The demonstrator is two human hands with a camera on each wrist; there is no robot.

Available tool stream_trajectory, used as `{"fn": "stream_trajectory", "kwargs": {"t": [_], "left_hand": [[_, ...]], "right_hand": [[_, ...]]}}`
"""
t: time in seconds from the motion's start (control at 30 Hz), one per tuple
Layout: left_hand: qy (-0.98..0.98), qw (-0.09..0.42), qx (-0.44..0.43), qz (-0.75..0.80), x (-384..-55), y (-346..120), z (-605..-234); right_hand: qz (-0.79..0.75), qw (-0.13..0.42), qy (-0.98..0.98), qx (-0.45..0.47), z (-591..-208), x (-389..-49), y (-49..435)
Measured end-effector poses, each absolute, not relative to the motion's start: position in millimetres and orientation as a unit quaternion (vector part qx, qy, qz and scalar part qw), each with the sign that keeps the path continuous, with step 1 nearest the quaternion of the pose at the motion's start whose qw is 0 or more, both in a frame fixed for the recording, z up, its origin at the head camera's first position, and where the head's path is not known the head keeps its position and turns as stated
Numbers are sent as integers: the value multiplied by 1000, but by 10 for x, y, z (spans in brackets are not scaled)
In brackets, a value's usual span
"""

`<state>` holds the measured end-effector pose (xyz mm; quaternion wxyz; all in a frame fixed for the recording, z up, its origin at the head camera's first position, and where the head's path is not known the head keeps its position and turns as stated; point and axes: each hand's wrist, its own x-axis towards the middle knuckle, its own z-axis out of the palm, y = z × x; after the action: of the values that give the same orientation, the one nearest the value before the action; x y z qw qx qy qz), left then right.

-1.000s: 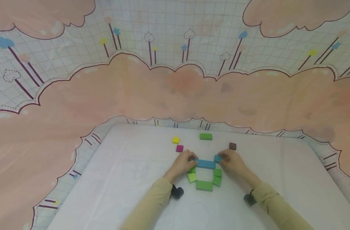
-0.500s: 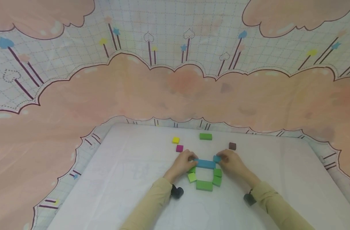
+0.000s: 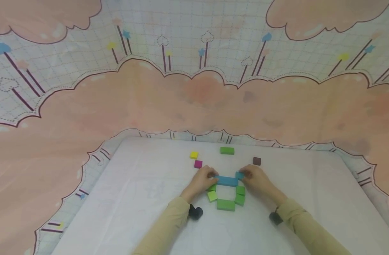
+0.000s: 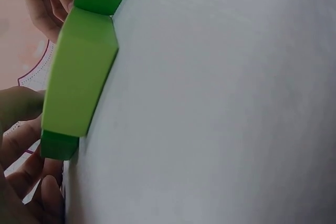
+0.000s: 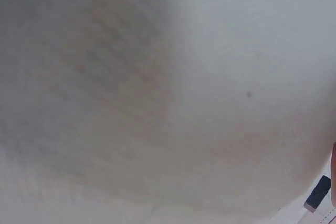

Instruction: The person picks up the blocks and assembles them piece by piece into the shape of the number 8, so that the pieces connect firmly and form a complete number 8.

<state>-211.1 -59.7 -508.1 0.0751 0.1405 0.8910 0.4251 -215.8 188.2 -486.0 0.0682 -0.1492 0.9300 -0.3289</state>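
Observation:
In the head view my left hand (image 3: 200, 181) grips the left end of a long blue block (image 3: 227, 181), its thumb and fingertips curled there. My right hand (image 3: 257, 180) pinches a small blue block (image 3: 238, 175) at the long block's right end, on its far side. Below the blue bar, two green blocks (image 3: 240, 190) run down the right. A light green block (image 3: 212, 196) and a green one (image 3: 211, 188), partly hidden by my left hand, form the left side. A long green block (image 3: 226, 205) closes the ring nearest me. The left wrist view shows the light green block (image 4: 81, 74) close up.
Beyond the hands on the white table (image 3: 143, 198) lie a yellow block (image 3: 194, 155), a magenta block (image 3: 198, 164), a green block (image 3: 227, 151) and a dark brown block (image 3: 256, 161). A patterned cloth (image 3: 194, 106) rises behind the table. The right wrist view shows mostly blurred white surface.
My right hand has slid the small blue block slightly left, so it now overlaps the long blue block's right end more. The left hand keeps its place. The head view has shifted slightly.

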Motion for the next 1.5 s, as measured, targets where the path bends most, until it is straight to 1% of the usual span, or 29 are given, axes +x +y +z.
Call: {"fn": "stream_trajectory", "kwargs": {"t": [0.3,0.53,0.87,1.1,1.33,1.5], "left_hand": [[885,68,149,436,-2112,-609,-5091],[881,71,137,447,-2128,-596,-5132],[872,75,134,464,-2077,-649,-5037],[872,43,130,470,-2058,-707,-5021],[877,31,103,469,-2044,-779,-4999],[881,8,91,464,-2051,-845,-4972]], "right_hand": [[-316,79,935,-141,-4832,-2194,1858],[-310,85,939,-123,-4842,-2195,1847],[-307,94,941,-103,-4872,-2212,1846],[-305,88,943,-102,-4870,-2213,1839],[-308,84,942,-105,-4869,-2212,1843],[-311,80,941,-109,-4872,-2206,1855]]}}
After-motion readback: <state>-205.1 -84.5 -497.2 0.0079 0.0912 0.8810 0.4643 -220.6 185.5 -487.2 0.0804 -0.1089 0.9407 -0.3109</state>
